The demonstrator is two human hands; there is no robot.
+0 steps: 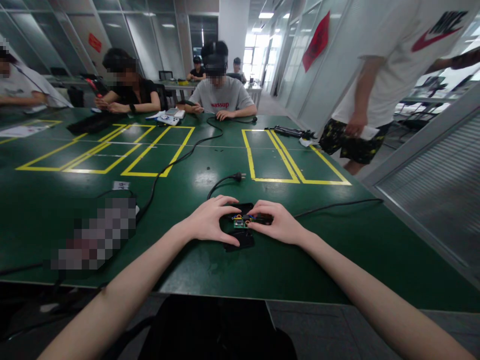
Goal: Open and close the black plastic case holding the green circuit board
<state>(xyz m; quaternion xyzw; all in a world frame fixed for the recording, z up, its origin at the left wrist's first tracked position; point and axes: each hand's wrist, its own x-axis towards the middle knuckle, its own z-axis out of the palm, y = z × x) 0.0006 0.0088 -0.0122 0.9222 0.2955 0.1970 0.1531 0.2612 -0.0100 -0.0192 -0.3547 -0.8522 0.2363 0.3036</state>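
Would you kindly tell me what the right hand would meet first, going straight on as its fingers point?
Probably the green circuit board, which the right hand seems to touch; depth is unclear.

The room is bright. White light comes from the ceiling lights [266, 15] and the big window [252, 57] far away, which is so bright it looks washed out. The glass wall [135, 40] shows small shiny spots of light. The green table [292, 280] has pale shiny patches, and it is darker under its front edge. The left hand [208, 218] and right hand [277, 222] look quite clear, but the green board [242, 221] is too tiny to see well. Far people look soft. The sides lean and stretch. Blocky squares [97, 232] hide some bits.
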